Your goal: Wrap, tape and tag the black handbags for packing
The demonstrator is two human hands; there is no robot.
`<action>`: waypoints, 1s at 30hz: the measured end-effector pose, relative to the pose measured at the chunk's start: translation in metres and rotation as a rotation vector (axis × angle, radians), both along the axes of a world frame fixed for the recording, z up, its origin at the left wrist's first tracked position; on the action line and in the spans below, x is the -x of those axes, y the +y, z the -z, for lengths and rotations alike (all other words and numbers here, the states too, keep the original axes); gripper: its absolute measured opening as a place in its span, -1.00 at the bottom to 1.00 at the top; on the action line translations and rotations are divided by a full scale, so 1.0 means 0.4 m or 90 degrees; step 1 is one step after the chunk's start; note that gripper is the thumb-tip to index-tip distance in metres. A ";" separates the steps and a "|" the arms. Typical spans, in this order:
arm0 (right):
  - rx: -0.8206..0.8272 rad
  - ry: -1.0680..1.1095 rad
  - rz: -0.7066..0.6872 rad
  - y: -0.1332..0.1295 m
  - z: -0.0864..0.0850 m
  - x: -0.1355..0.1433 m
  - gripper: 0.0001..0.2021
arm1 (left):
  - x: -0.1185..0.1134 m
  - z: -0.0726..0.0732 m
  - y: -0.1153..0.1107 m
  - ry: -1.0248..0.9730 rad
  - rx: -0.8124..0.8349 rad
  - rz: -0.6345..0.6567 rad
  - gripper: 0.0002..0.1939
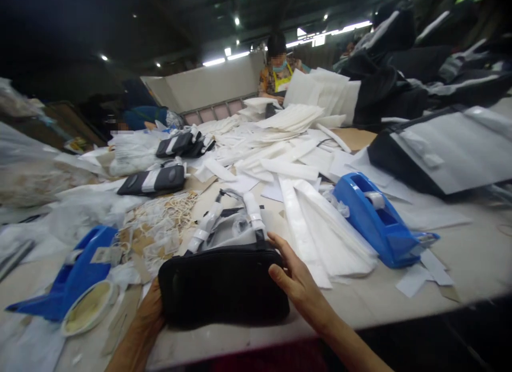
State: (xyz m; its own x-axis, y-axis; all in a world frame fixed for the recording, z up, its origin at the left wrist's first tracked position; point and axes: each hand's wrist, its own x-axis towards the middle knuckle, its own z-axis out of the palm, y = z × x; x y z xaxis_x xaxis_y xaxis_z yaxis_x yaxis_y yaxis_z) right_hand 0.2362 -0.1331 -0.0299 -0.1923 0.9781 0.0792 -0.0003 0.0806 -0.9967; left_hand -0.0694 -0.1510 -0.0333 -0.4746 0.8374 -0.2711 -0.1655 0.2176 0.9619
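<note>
A black handbag [224,289] stands at the table's front edge, its plain dark side facing me. Its two handles [253,215] rise behind it, wrapped in white foam and clear film. My left hand [152,308] grips the bag's left end, with the fingers mostly hidden behind it. At the upper right corner, my right hand [294,279] has its thumb on the near face and its fingers along the top and side, closed round that edge. Clear plastic [239,223] shows between the handles.
Blue tape dispensers [374,223] stand right and left, the left one beside a round tub [88,308]. White foam sheets [324,228] pile up ahead. Strings and tags [160,223] lie left, near wrapped black bags [154,179]. A masked person [276,76] is across the table.
</note>
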 end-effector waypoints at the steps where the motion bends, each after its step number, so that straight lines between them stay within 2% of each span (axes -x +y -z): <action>1: -0.011 -0.036 0.007 0.005 -0.003 0.008 -0.40 | 0.007 0.008 -0.005 -0.014 -0.013 0.005 -0.50; 5: 0.020 -0.152 0.060 0.014 0.008 0.034 -0.37 | 0.016 0.018 -0.016 -0.083 -0.055 0.094 -0.59; 8: 0.067 -0.188 0.055 0.010 0.013 0.027 -0.29 | 0.020 0.015 -0.019 -0.137 -0.094 0.147 -0.67; 11: 0.097 -0.187 0.056 0.011 -0.003 0.012 -0.30 | 0.028 0.019 -0.023 -0.191 -0.119 0.176 -0.80; 13: 0.109 -0.144 0.054 0.022 -0.024 0.008 -0.41 | 0.037 0.027 -0.024 -0.212 -0.118 0.197 -0.82; 17: 0.177 -0.020 -0.039 0.071 -0.075 0.020 -0.53 | 0.056 0.049 -0.019 -0.223 -0.111 0.245 -0.73; 21: 0.230 -0.052 -0.117 0.132 -0.106 0.036 -0.64 | 0.066 0.054 -0.011 -0.239 -0.128 0.304 -0.71; 25: 0.247 -0.092 -0.164 0.177 -0.107 0.036 -0.68 | 0.066 0.045 -0.010 -0.270 -0.152 0.290 -0.58; 30: 0.296 -0.098 -0.183 0.189 -0.095 0.043 -0.69 | 0.056 0.039 -0.016 -0.312 -0.272 0.235 -0.42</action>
